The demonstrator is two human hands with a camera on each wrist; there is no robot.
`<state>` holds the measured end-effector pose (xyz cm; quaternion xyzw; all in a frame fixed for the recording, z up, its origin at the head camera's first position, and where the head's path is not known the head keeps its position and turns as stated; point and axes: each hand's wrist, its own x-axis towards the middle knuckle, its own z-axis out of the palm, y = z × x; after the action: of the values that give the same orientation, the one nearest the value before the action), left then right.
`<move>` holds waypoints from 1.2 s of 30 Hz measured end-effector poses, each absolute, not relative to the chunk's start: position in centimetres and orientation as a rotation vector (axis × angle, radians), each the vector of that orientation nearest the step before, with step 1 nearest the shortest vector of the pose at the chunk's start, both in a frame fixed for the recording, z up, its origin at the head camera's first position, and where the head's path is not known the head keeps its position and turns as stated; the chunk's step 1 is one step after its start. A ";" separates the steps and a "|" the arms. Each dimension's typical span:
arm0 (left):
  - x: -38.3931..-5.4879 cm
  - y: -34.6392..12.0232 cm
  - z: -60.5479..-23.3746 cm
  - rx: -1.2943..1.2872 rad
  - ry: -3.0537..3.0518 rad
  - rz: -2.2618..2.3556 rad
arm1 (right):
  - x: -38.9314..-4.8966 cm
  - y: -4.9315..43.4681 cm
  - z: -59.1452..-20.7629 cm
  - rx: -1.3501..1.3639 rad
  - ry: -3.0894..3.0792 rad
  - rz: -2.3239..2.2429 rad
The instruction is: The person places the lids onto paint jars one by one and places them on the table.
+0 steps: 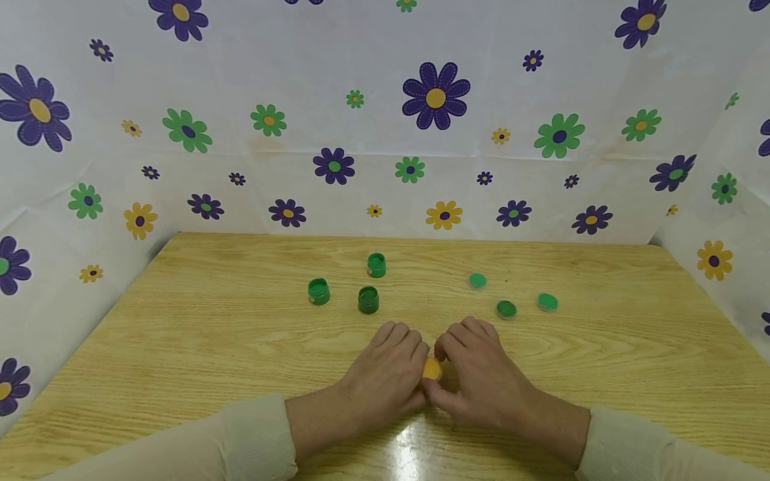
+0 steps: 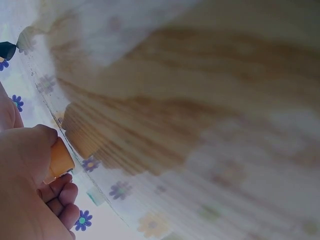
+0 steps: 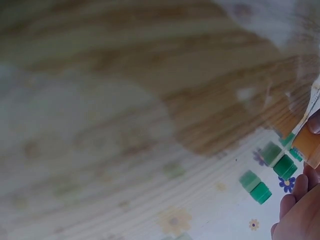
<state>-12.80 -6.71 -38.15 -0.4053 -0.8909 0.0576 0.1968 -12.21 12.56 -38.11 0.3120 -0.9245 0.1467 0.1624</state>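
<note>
Near the front of the wooden table, both hands meet at a small orange paint jar (image 1: 432,369). My left hand (image 1: 388,367) grips the jar from the left, fingers curled over it. From the other side my right hand (image 1: 484,374) has its thumb and curled fingers at the lid end. The jar's orange side (image 2: 62,158) shows between thumb and fingers in the left wrist view. In the right wrist view the orange jar (image 3: 306,145) sits at the right edge, partly cut off. Much of the jar is hidden by the hands.
Three green paint jars without lids stand behind the hands: a left one (image 1: 319,292), a back one (image 1: 376,266) and a darker one (image 1: 368,300). Three green lids, a back one (image 1: 478,280), a dark one (image 1: 506,309) and a right one (image 1: 547,302), lie beyond the right hand.
</note>
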 end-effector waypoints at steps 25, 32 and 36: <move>-12.8 -6.7 -38.0 -1.149 -2.524 0.134 | -12.1 12.7 -37.9 0.940 -2.649 0.473; -12.8 -6.7 -38.1 -1.150 -2.508 0.142 | -12.1 12.6 -38.0 0.918 -2.659 0.452; -12.8 -6.7 -38.1 -1.150 -2.500 0.145 | -12.1 12.6 -38.0 0.910 -2.667 0.444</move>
<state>-12.81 -6.74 -38.09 -0.4097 -0.8903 0.0516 0.1919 -12.13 12.59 -37.98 0.3156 -0.9252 0.1539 0.1438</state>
